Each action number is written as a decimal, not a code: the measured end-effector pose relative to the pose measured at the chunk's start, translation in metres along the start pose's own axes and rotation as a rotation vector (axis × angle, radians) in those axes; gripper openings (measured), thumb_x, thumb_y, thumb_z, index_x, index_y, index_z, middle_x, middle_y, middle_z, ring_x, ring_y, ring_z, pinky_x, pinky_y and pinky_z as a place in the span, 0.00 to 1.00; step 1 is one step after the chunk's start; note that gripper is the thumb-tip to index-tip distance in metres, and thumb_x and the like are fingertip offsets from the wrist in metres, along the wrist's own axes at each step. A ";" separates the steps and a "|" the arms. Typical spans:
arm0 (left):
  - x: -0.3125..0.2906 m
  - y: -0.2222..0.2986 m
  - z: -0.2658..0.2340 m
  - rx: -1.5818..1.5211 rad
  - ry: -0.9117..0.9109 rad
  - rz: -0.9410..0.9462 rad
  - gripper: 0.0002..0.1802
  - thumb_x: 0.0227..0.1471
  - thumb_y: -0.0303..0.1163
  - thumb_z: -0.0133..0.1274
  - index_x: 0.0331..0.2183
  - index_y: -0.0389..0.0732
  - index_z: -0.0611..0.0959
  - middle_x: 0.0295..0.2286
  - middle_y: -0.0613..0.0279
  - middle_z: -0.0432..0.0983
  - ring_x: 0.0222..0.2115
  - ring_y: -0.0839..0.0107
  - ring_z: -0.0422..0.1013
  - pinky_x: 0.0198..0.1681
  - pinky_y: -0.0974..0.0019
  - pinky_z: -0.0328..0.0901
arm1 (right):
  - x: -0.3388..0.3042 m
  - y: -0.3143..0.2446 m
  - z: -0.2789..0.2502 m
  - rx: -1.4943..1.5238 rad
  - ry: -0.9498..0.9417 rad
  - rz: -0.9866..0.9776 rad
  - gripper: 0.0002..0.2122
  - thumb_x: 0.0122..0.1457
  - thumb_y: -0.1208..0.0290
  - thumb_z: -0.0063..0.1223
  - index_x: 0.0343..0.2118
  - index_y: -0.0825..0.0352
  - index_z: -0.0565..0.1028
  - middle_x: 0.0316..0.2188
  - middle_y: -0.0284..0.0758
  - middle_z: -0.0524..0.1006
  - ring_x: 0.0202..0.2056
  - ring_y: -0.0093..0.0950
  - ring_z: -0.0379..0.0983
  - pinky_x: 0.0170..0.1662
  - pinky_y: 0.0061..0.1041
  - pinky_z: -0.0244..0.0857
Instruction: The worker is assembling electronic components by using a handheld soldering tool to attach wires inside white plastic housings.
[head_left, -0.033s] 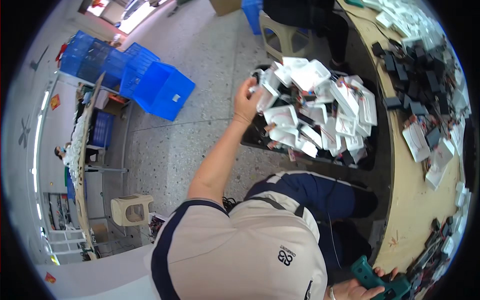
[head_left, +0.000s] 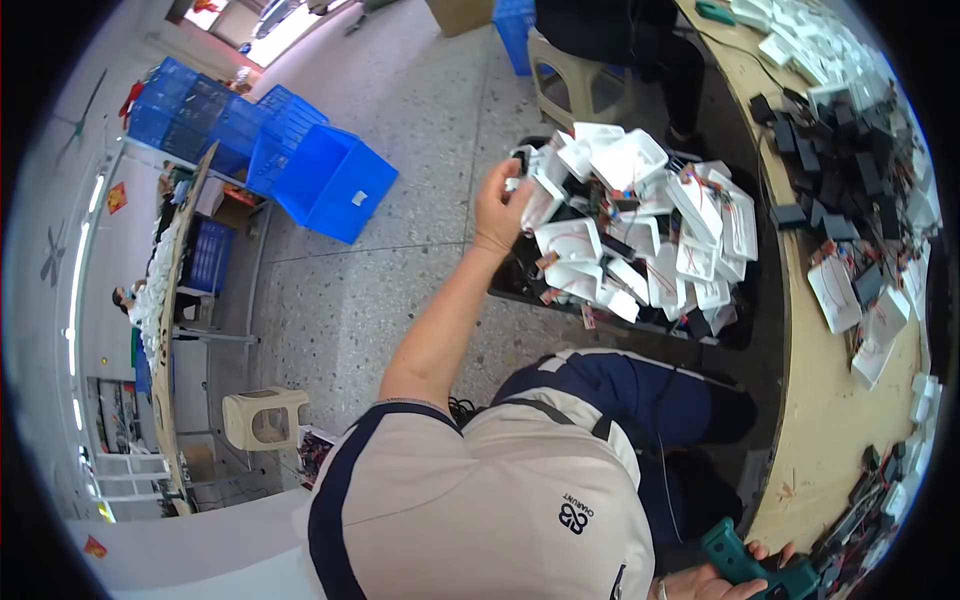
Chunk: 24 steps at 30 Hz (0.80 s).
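Observation:
My left hand [head_left: 498, 208] reaches out to the near-left rim of a black crate [head_left: 510, 285] heaped with white plastic cases [head_left: 570, 240]. Its thumb and fingers close around the edge of a white plastic case with a small black part [head_left: 519, 160] by the fingertips. Many cases in the heap have thin red wires and small boards in them. At the lower right, my right hand [head_left: 705, 582] is wrapped around a dark green hand tool [head_left: 733, 552], beside the bench edge. The tool's exact kind is unclear, and the lower picture edge cuts off part of the hand.
A wooden bench [head_left: 830, 430] runs down the right, bearing black boxes [head_left: 825, 150], wired white cases [head_left: 835, 290] and more parts. Blue crates [head_left: 335, 185] stand on the floor to the left, near a beige stool [head_left: 262, 418]. Another person [head_left: 675, 70] sits beyond the black crate.
The view has shifted slightly, so the crate sits a little lower and further right. Both hands keep nearly the same pose and hold.

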<state>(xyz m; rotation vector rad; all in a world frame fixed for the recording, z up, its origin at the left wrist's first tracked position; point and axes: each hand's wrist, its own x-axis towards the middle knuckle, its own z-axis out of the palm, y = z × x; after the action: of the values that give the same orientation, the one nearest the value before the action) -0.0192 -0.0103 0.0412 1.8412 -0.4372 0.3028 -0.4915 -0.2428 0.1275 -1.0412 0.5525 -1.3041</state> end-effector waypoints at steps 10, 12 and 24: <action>-0.065 0.185 0.107 -0.351 -0.527 0.581 0.18 0.40 0.24 0.51 0.38 0.32 0.72 0.34 0.54 0.69 0.35 0.63 0.66 0.40 0.66 0.60 | -0.018 -0.015 -0.006 -0.013 0.267 -0.139 0.30 0.53 0.56 0.48 0.53 0.70 0.54 0.39 0.35 0.67 0.32 0.25 0.66 0.38 0.21 0.63; -0.088 0.213 0.123 -0.449 -0.721 0.644 0.19 0.39 0.23 0.52 0.38 0.31 0.72 0.34 0.52 0.69 0.35 0.61 0.67 0.39 0.65 0.61 | -0.024 -0.011 -0.016 0.044 0.180 -0.140 0.28 0.55 0.57 0.44 0.53 0.71 0.54 0.44 0.38 0.64 0.31 0.24 0.66 0.36 0.20 0.64; -0.179 0.390 0.375 -0.669 -1.061 0.828 0.32 0.39 0.34 0.52 0.47 0.34 0.62 0.44 0.46 0.59 0.44 0.51 0.57 0.46 0.57 0.54 | -0.058 -0.046 -0.039 -0.092 0.526 -0.363 0.25 0.55 0.64 0.46 0.52 0.71 0.54 0.48 0.44 0.62 0.31 0.24 0.68 0.33 0.20 0.67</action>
<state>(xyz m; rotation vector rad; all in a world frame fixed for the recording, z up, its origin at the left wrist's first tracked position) -0.3566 -0.4466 0.1853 0.9393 -1.7941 -0.2992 -0.5606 -0.1964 0.1363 -0.8943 0.8491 -1.9116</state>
